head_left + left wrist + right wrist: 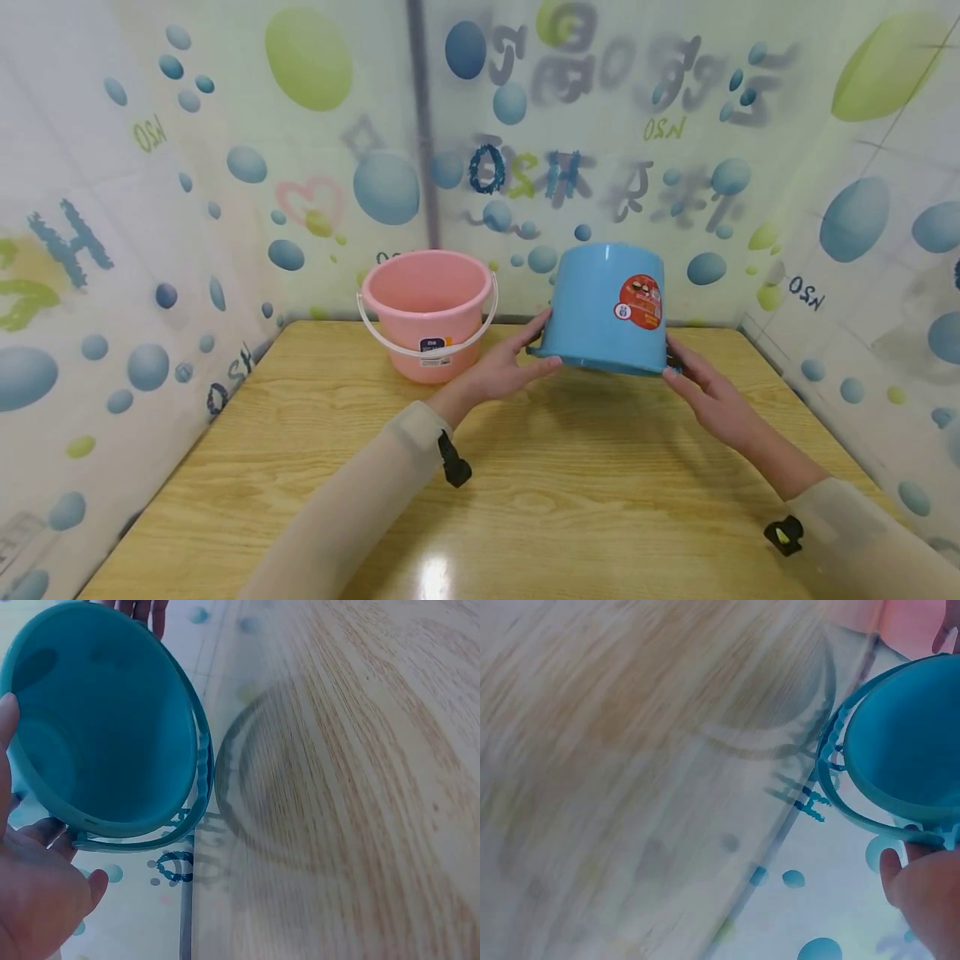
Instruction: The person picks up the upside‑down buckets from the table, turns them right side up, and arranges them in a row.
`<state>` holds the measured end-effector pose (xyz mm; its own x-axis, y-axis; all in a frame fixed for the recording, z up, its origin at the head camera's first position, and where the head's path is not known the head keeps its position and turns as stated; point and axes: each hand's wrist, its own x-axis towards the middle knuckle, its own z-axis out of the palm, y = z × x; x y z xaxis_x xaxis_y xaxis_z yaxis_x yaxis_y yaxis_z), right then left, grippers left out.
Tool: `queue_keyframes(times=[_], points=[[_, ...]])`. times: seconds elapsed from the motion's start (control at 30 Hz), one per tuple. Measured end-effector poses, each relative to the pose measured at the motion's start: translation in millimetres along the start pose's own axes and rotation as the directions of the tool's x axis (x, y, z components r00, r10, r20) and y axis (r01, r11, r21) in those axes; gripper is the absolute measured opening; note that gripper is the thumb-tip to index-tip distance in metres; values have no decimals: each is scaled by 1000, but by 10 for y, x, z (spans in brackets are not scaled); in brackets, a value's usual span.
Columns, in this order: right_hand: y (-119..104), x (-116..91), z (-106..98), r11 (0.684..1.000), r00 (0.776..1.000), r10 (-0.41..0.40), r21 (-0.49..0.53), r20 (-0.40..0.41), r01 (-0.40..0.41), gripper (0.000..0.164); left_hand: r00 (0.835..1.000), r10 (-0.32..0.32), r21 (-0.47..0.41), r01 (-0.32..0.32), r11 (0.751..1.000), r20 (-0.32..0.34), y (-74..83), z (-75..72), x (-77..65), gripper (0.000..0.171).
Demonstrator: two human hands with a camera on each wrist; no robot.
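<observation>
A light blue bucket [603,308] with a red label is upside down and slightly tilted above the table. My left hand [501,368] grips its rim on the left, and my right hand [711,398] grips the rim on the right. Looking into the bucket's mouth, the left wrist view shows a smooth inside and a blue handle [204,761] swung along the rim. To the left stands a pink bucket [431,333], upright, its white handle [390,343] resting against the front. My left forearm passes just in front of it.
The wooden table [360,450] meets a patterned curtain wall [465,225] at its back edge. Similar side walls stand close on the left and right. Dark straps [453,462] sit at both sleeves.
</observation>
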<state>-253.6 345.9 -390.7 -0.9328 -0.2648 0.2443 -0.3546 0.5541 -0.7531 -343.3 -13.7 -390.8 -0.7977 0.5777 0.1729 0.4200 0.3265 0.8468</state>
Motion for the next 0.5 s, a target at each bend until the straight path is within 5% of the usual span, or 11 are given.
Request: queue_keyframes(times=[0.33, 0.5], points=[[-67, -22, 4, 1000, 995, -25, 3, -100, 25, 59, 997, 74, 19, -74, 997, -21, 69, -42, -37, 84], [-80, -15, 42, 988, 986, -108, 98, -126, 121, 57, 994, 106, 16, -106, 994, -19, 130, -82, -50, 84]])
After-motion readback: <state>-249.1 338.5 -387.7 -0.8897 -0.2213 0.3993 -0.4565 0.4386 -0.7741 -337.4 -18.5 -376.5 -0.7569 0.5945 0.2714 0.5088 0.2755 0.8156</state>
